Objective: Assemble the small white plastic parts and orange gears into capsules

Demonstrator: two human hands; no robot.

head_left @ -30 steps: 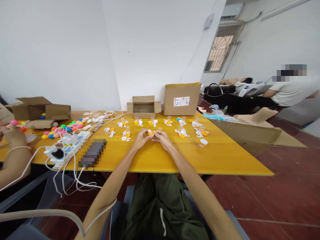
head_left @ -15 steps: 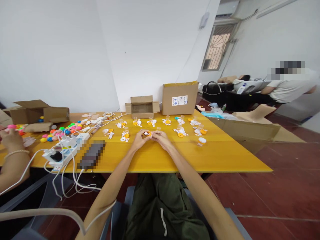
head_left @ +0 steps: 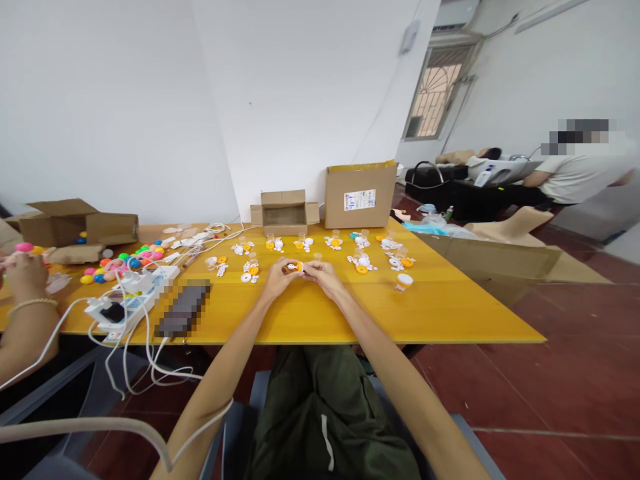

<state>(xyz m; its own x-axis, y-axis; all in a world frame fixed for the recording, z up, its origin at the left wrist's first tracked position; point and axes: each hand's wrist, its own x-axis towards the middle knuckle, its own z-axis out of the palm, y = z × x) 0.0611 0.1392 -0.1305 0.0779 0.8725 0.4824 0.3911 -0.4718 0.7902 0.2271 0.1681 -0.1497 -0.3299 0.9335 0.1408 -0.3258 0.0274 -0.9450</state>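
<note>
Both my hands meet above the yellow table (head_left: 310,313), with small plastic parts between the fingers. My left hand (head_left: 277,280) is closed on a small white part (head_left: 291,267). My right hand (head_left: 325,277) pinches an orange plastic part (head_left: 300,267) right beside it; my fingers cover much of both. Past my hands lie several little groups of white and orange plastic pieces (head_left: 334,243), each with a small clear cup. To the right stands a clear cup with a white lid (head_left: 404,283), apart from my hands.
A power strip (head_left: 137,300) with white cables and a phone (head_left: 184,308) lie left. Colourful balls (head_left: 133,261) sit near an open carton (head_left: 75,223), beside another person's hand (head_left: 25,273). Two cardboard boxes, one small and open (head_left: 284,215), one tall (head_left: 359,198), stand at the back.
My hands stay in nearly the same place, with the held parts turned slightly between the fingers. The other person's hand at the left has shifted a little.
</note>
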